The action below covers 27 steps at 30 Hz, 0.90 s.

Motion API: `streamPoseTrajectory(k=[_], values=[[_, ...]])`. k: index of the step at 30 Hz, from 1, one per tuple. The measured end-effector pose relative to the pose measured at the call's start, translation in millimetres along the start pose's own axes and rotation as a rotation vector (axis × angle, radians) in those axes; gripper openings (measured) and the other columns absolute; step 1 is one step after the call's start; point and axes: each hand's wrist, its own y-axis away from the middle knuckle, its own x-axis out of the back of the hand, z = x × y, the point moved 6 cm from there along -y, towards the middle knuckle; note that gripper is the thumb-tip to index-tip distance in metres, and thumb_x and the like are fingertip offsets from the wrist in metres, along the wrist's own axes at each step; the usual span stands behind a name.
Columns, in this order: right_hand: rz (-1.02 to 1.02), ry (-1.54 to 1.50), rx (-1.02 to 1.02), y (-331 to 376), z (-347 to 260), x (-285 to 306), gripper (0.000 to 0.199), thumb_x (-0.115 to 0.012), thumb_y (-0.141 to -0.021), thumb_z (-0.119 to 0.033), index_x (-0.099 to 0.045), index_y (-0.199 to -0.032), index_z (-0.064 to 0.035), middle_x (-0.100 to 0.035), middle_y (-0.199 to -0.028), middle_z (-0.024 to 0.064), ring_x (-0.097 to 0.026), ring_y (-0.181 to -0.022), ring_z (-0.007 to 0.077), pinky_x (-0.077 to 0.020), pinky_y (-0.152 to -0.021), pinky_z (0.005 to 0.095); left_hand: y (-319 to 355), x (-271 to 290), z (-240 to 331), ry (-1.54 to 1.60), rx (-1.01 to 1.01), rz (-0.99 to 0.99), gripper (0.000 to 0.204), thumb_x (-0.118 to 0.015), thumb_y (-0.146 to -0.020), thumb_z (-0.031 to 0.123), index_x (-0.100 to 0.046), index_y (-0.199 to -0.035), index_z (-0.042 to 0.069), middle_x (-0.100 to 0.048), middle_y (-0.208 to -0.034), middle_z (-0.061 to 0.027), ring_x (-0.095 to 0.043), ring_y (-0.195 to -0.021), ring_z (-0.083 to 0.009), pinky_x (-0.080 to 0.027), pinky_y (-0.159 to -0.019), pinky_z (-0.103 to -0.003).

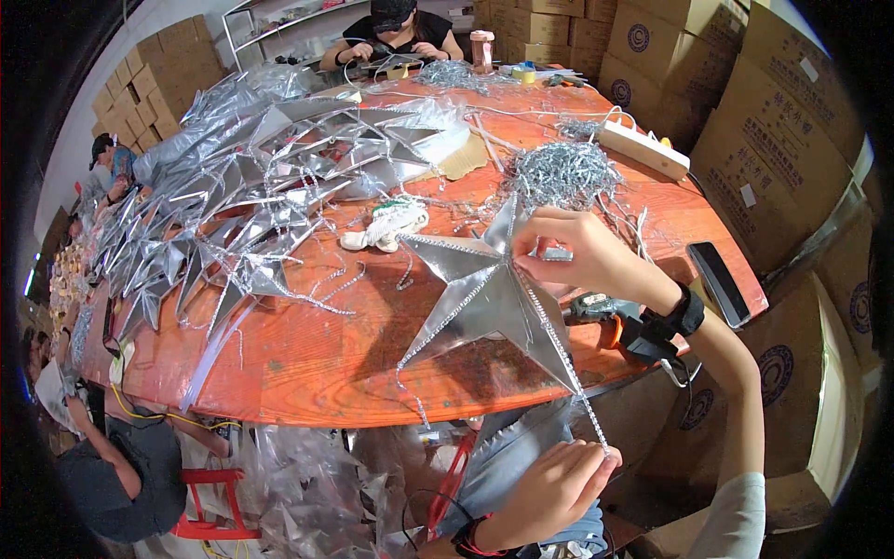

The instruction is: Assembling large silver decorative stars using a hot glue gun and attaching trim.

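Note:
A silver five-pointed star (470, 289) with raised folds stands tilted near the table's front edge, glittery trim lining several of its ridges. From its centre a silver trim strip (559, 359) follows the lower right point and runs past the tip. My left hand (549, 494), low in front of the table, is closed in a pinch on that strip's free end, holding it taut. My right hand (582, 252) is curled at the star's centre, thumb and fingertips together; whatever lies between them is hidden. Below my right wrist lies a dark tool (596, 307) with an orange part.
Many silver stars (233, 233) are heaped at left. A tangle of silver strips (563, 175), a white power strip (643, 149) and a phone (717, 279) lie right. White gloves (386, 226) rest behind the star. Cartons (782, 121) stack at right; other people sit around the table.

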Motion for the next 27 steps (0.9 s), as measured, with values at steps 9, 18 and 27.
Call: streamPoseTrajectory(k=[9,18,27], values=[[0.006,0.019,-0.009,-0.5,-2.6,-0.9,0.014,-0.064,-0.074,-0.006,-0.06,-0.086,-0.0009,-0.058,-0.082,0.0084,-0.057,-0.075,0.0218,-0.0467,-0.068,0.031,0.1,0.4,-1.7,-0.006,0.0,0.005,0.006,-0.053,-0.085,0.005,-0.055,-0.084,0.0,-0.058,-0.078,-0.0088,-0.055,-0.066,-0.0258,-0.044,-0.062,-0.034],[0.005,0.051,-0.014,0.7,-7.0,-3.0,0.012,-0.063,-0.075,-0.003,-0.058,-0.085,-0.0007,-0.056,-0.081,0.0076,-0.056,-0.075,0.0205,-0.0465,-0.067,0.0297,-0.6,1.7,0.1,-0.071,-0.008,0.015,0.005,-0.054,-0.084,0.005,-0.055,-0.085,0.0,-0.059,-0.079,-0.0082,-0.056,-0.066,-0.0248,-0.044,-0.063,-0.033],[0.033,0.115,-0.011,2.7,-15.8,-3.5,0.011,-0.061,-0.078,-0.005,-0.055,-0.086,-0.0009,-0.054,-0.08,0.0091,-0.056,-0.074,0.0224,-0.0459,-0.066,0.0325,-1.7,4.0,-3.1,-0.067,0.01,0.041,0.005,-0.054,-0.085,0.007,-0.055,-0.084,0.002,-0.06,-0.078,-0.0068,-0.056,-0.065,-0.0237,-0.043,-0.061,-0.033]])
